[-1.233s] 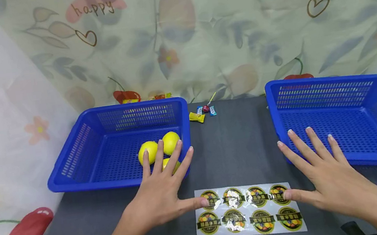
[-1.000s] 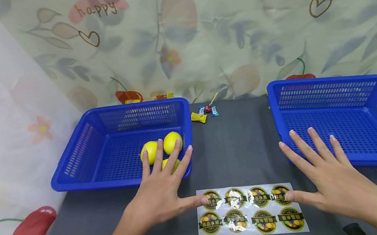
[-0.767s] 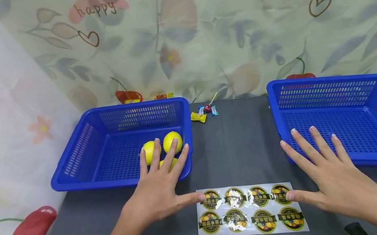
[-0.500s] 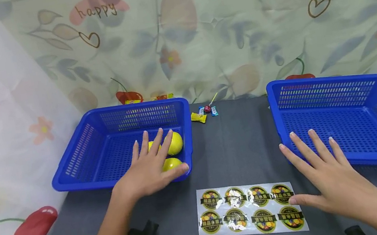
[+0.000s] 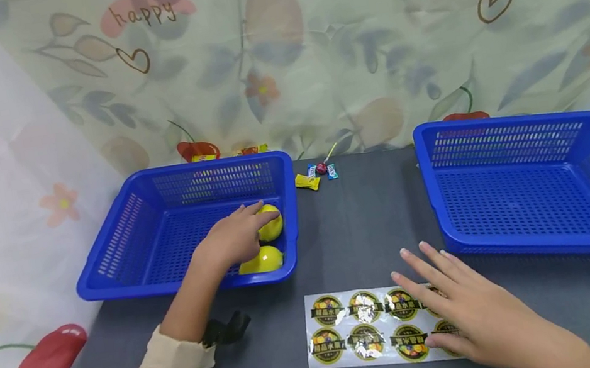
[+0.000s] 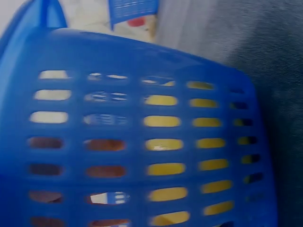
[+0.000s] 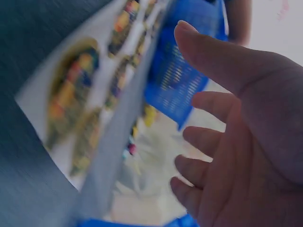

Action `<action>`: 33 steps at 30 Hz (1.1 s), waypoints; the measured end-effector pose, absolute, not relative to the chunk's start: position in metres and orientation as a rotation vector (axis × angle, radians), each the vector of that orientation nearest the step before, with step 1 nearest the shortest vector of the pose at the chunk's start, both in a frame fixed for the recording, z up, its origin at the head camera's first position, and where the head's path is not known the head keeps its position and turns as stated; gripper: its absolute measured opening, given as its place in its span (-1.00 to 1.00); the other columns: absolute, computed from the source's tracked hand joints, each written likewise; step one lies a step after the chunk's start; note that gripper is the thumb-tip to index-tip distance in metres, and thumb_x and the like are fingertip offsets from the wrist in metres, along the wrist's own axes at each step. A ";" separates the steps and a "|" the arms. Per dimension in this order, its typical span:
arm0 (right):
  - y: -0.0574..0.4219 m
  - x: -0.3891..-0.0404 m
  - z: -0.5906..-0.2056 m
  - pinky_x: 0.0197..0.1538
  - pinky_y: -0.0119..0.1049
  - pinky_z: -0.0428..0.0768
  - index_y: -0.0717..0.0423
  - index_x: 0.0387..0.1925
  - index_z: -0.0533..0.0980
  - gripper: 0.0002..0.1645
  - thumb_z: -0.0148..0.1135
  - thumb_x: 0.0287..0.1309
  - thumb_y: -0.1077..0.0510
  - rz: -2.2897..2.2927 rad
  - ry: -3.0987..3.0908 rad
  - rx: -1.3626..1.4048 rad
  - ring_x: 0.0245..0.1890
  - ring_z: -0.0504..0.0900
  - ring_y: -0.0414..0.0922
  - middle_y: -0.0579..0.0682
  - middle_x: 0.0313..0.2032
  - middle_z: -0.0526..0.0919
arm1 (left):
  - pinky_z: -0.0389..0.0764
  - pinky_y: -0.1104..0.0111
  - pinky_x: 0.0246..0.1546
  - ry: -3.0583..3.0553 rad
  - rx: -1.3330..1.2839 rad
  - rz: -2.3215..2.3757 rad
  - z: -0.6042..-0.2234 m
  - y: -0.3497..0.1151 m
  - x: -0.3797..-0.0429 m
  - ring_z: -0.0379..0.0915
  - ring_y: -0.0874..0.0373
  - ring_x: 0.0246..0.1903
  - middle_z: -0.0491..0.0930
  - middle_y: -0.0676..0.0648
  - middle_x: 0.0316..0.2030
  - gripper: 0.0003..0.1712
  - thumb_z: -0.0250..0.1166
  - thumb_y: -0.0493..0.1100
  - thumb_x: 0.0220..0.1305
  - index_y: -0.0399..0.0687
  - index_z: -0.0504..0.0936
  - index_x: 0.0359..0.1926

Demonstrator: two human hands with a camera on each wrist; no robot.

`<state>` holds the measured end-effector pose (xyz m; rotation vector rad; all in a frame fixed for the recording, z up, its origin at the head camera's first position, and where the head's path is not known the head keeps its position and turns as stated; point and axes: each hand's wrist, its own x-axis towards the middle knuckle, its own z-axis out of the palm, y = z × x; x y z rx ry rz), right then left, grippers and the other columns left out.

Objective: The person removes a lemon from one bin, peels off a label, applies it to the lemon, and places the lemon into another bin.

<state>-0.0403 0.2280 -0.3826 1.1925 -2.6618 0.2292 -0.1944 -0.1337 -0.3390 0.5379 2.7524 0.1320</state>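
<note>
My left hand point(image 5: 230, 238) reaches into the left blue basket point(image 5: 141, 288), its back up and fingers bent down. One lemon point(image 5: 271, 224) shows beside its fingers and another lemon point(image 5: 265, 258) lies nearer the front wall. The third lemon is hidden under the hand, so any grip is out of sight. Through the basket's slots, the left wrist view shows yellow lemon skin point(image 6: 163, 144). Over the right end of a sheet of round fruit stickers point(image 5: 376, 324), my right hand point(image 5: 477, 312) is spread and holds nothing; whether it touches the sheet cannot be told.
A second blue basket point(image 5: 539, 250) stands at the right. Between the baskets, at the back, lie a yellow candy point(image 5: 307, 182), a lollipop point(image 5: 321, 168) and small blue-wrapped sweets point(image 5: 332, 171). A floral curtain point(image 5: 334, 63) hangs behind the dark grey table point(image 5: 359, 231).
My left hand has moved from above the lemons down among them, its spread fingers now bent. My right hand has shifted left and nearer, away from the right basket and over the stickers.
</note>
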 end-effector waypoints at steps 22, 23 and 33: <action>0.231 -0.046 -0.411 0.29 0.33 0.23 0.12 0.49 0.24 -0.10 0.18 0.31 -0.28 0.370 -3.114 1.108 0.44 0.14 0.29 0.16 0.48 0.18 | 0.41 -0.11 0.21 2.809 0.531 0.023 -0.352 -0.123 -0.214 0.33 -0.22 0.22 0.38 -0.25 0.30 -0.25 0.37 0.02 0.32 0.07 0.35 0.46; 0.230 -0.046 -0.412 0.28 0.31 0.27 0.16 0.48 0.25 -0.10 0.21 0.31 -0.25 0.378 -3.110 1.112 0.43 0.15 0.29 0.17 0.48 0.19 | 0.41 -0.12 0.21 2.803 0.509 0.012 -0.351 -0.123 -0.213 0.33 -0.23 0.22 0.38 -0.26 0.30 -0.25 0.36 0.06 0.32 0.08 0.35 0.47; 0.231 -0.048 -0.410 0.23 0.29 0.35 0.25 0.47 0.23 -0.09 0.25 0.31 -0.18 0.383 -3.132 1.115 0.42 0.19 0.28 0.19 0.47 0.20 | 0.45 -0.08 0.18 2.790 0.479 0.025 -0.353 -0.121 -0.215 0.41 -0.18 0.07 0.47 -0.29 0.14 -0.38 0.31 0.01 0.38 -0.14 0.38 0.34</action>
